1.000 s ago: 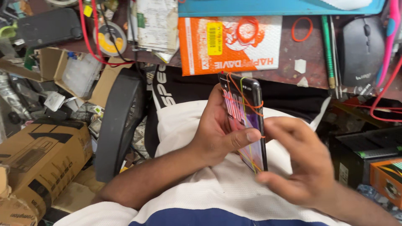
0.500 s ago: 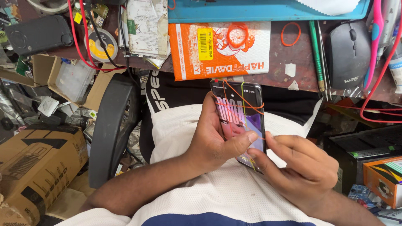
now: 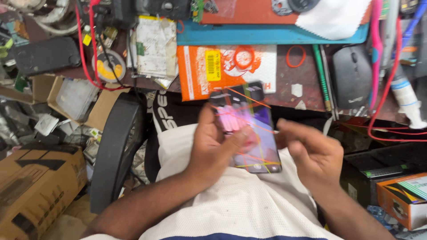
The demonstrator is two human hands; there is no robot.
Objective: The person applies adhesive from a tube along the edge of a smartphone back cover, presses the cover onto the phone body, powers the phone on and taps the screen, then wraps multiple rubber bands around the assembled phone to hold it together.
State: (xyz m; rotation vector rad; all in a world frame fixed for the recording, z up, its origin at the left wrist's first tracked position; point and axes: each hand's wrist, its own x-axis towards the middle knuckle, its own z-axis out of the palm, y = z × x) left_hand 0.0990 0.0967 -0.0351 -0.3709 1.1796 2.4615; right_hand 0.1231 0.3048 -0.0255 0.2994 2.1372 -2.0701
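I am cradling the phone [image 3: 249,129] in my left hand [image 3: 213,149], grip closed to steady it; my right hand [image 3: 311,153] is hovering open beside it.

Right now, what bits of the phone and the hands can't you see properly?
Head view only:
- The phone: motion blur smears its screen, so the pink picture is unreadable.
- Its left edge and back: covered by the left hand.
- The right hand: fingers blurred, so whether they touch the phone is unclear.
- The thin orange bands across the phone: too blurred to tell what they are.
- The mouse: the pink cable crosses its right edge.
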